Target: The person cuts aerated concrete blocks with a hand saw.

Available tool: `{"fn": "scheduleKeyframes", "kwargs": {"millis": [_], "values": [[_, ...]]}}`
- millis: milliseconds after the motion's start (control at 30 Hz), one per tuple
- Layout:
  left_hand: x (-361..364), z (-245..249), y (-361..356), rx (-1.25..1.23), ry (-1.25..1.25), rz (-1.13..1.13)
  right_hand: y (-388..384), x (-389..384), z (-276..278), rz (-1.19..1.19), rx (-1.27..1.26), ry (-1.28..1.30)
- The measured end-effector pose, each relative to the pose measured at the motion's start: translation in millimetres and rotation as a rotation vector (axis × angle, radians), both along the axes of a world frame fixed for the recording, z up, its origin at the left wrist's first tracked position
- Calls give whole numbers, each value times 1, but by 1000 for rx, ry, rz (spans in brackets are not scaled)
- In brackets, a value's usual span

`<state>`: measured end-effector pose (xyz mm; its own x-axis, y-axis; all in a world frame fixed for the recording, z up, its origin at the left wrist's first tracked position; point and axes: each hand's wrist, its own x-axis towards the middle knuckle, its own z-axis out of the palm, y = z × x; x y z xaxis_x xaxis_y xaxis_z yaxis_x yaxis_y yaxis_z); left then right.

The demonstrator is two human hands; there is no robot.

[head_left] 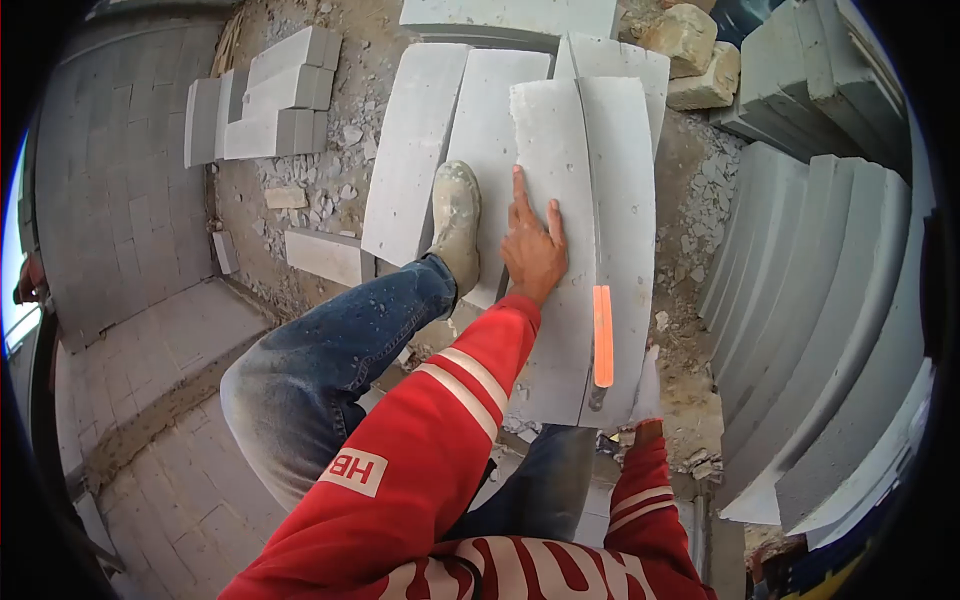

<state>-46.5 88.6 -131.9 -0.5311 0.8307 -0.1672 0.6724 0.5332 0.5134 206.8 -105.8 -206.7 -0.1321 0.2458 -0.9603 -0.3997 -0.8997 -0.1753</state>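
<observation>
My left hand [535,250] lies on a pale grey block [555,150], two fingers stretched out and apart, holding nothing. Beside it lies another long pale block [620,180], with a narrow gap between the two. On this second block rests an orange stick-like tool [603,337]. My right hand [648,395] is at the block's lower right edge; it looks pale and its fingers are hard to make out. Under my left hand's block, further slabs [415,150] lie side by side. My left boot [457,215] stands on them.
Smaller blocks [275,95] are piled at the upper left, near rubble [345,135]. Curved slabs [800,290] stand in a row at the right. Yellowish stone chunks [683,42] sit at the top right. A block wall [130,160] rises at the left.
</observation>
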Motion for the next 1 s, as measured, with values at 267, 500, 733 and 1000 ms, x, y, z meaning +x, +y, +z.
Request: {"fn": "scheduleKeyframes", "kwargs": {"millis": [267, 500, 733, 1000], "values": [[-15, -9, 5, -40, 5, -103, -60, -19, -38, -215, 84, -140], [-10, -14, 2, 61, 6, -40, -97, 86, -131, 76, 445, -245], [-9, -19, -10, 60, -164, 12, 176, -95, -272, 648, 570, -231], [-30, -20, -52, 127, -282, -129, -9, -39, -30, 781, 826, -805]]}}
